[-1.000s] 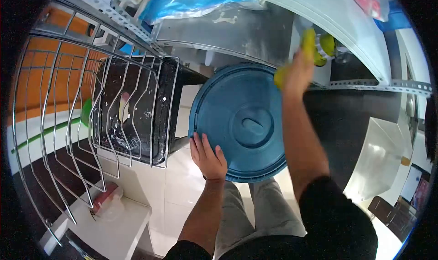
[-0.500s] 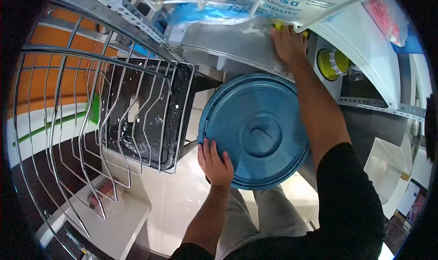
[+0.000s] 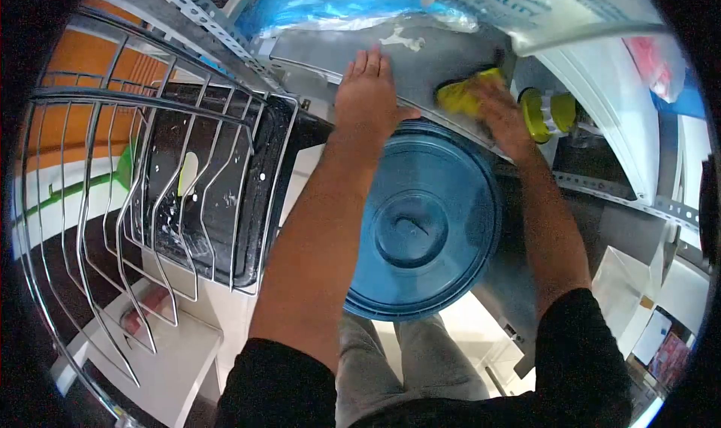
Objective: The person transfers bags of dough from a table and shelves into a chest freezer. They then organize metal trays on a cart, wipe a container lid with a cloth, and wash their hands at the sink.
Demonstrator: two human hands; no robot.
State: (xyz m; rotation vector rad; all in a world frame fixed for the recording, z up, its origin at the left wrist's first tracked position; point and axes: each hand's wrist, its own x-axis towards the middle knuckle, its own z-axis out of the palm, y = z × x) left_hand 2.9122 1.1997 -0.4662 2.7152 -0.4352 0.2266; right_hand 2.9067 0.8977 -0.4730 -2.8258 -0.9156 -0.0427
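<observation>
My left hand (image 3: 368,93) rests flat on the front part of a grey metal shelf (image 3: 315,52), fingers stretched out and nothing in it. To the right, my right hand (image 3: 502,112) presses a yellow cloth (image 3: 467,96) onto the same shelf, its fingers over the cloth and slightly blurred. Below both hands, nearer my body, is a round blue lid (image 3: 413,278) with a raised centre. A whitish mark (image 3: 403,40) shows on the shelf, between and beyond the hands.
A wire rack (image 3: 90,180) stands at the left, with a black tray (image 3: 218,180) behind its bars. Plastic-wrapped packs (image 3: 330,3) hang over the shelf's far side. Yellow-green rolls (image 3: 552,116) lie right of my right hand. A perforated metal bar (image 3: 593,187) borders the right shelf.
My left hand has left the lid's edge and moved forward onto the shelf. My right hand has come back from under the packs, with the yellow cloth now in clearer view.
</observation>
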